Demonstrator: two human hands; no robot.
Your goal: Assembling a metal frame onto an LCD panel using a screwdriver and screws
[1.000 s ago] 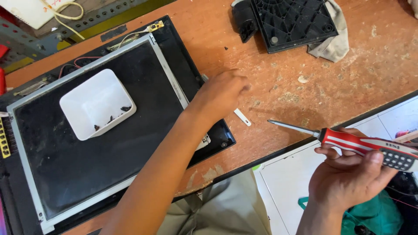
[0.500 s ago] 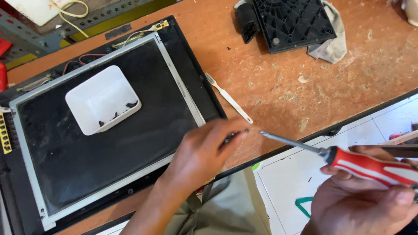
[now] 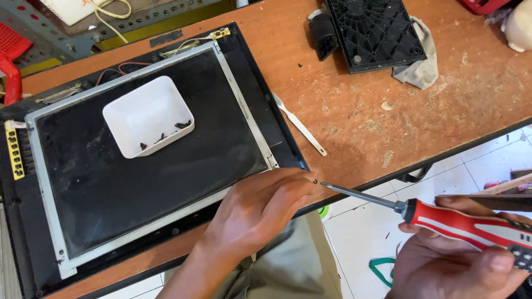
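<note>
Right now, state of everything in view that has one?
Left hand: fingertips pinching a tiny screw at the panel's corner.
Right hand: gripping the screwdriver, tip at the screw.
Panel: flat, frame exposed.
Tray: on the panel, holds screws.
Tweezers: lying loose.

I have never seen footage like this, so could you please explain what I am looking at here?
This is one picture from a camera worn on a person's head, looking down at their own bare hands over a wooden table. The left hand pinches a tiny dark screw at the corner of an opened flat screen. The right hand holds a red-handled screwdriver, its tip just beside that screw. On the screen sits a white tray with a few screws in it. Further off lie a pale prying tool, a black plastic part and a cloth.
</note>
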